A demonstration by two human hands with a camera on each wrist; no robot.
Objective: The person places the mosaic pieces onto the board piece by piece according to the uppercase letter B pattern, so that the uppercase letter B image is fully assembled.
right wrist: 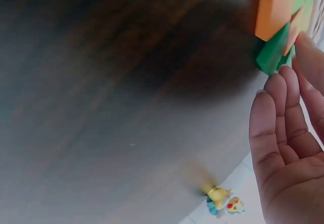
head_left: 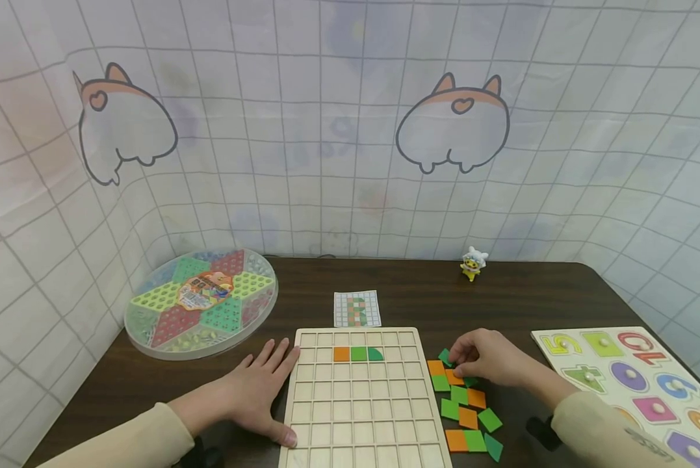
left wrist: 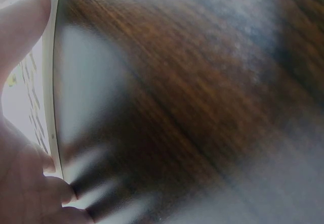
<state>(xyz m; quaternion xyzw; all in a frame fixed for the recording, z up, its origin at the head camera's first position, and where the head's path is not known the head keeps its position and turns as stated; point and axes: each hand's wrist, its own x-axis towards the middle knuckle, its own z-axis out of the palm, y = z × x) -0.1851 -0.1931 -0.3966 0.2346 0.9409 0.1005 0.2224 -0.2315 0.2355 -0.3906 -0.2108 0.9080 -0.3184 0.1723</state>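
My left hand (head_left: 247, 393) lies with fingers spread along the left edge of a pale wooden grid board (head_left: 352, 411); its thumb rests on the rim. In the board's second row sit an orange square (head_left: 341, 354), a green square (head_left: 358, 354) and a dark green quarter-round tile (head_left: 375, 354). My right hand (head_left: 490, 357) is bent over the loose tiles right of the board. Its thumb and fingertips are at an orange tile (head_left: 454, 377) and a dark green tile (right wrist: 274, 51); whether they pinch one is hidden.
A small pattern card (head_left: 357, 309) lies behind the board. A round Chinese checkers set (head_left: 203, 302) stands at left, a number-and-shape puzzle board (head_left: 636, 390) at right. A small figurine (head_left: 472, 263) stands at the back. More orange and green tiles (head_left: 468, 417) line the board's right edge.
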